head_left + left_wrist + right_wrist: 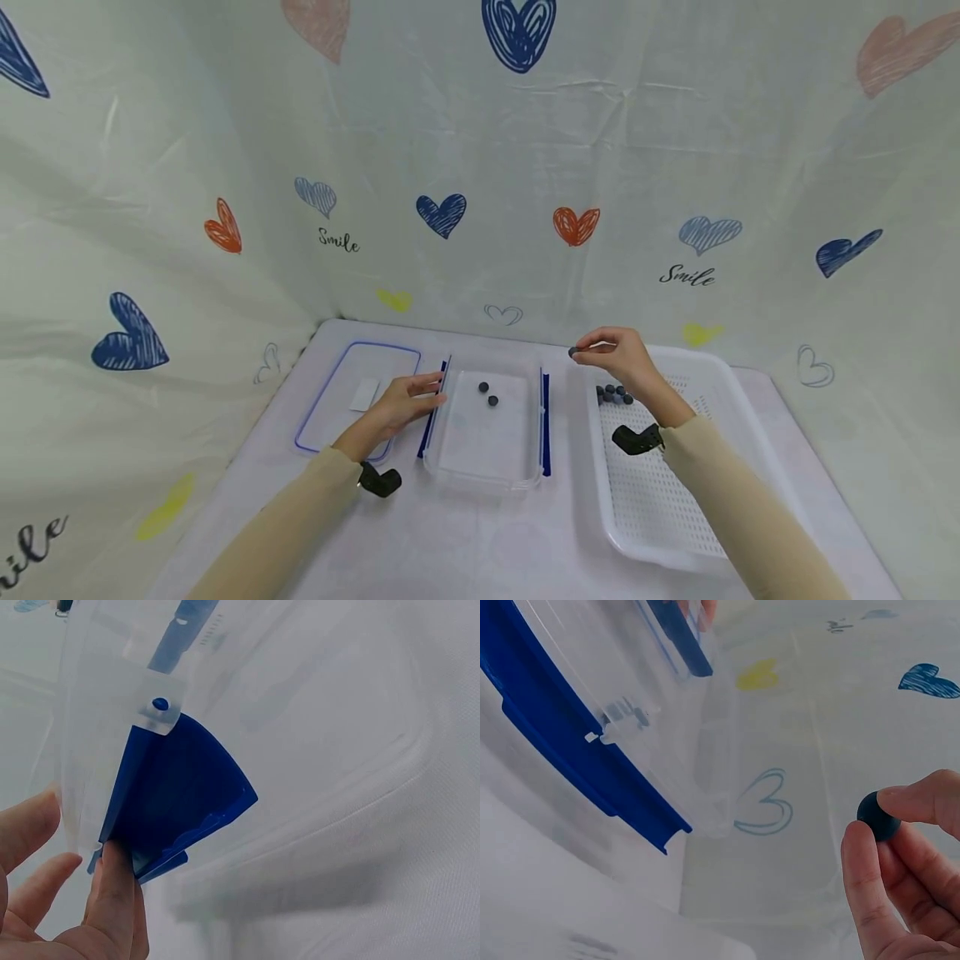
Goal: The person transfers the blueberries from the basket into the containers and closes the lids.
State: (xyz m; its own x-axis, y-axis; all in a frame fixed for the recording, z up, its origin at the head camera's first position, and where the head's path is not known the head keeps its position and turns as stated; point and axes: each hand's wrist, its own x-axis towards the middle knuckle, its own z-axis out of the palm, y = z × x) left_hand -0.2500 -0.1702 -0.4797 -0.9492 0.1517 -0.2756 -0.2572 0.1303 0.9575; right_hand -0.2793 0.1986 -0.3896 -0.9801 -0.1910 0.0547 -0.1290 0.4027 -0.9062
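A dark, round blueberry point(877, 817) is pinched between the thumb and fingertips of my right hand point(621, 358), raised near the far left corner of a white perforated basket point(678, 492). More blueberries point(615, 395) lie clustered inside that basket. My left hand point(401, 405) grips the left side of a clear plastic container point(480, 482). In the left wrist view, its fingers are at the wall and against a lowered blue side latch point(180, 787). Two blueberries point(487, 394) sit apart on the container's floor.
A clear lid with a blue seal point(322, 396) lies flat on the white table point(480, 542), left of the container. Another blue latch point(546, 425) hangs along the container's right side. Behind the table rises a curtain point(510, 167) printed with hearts.
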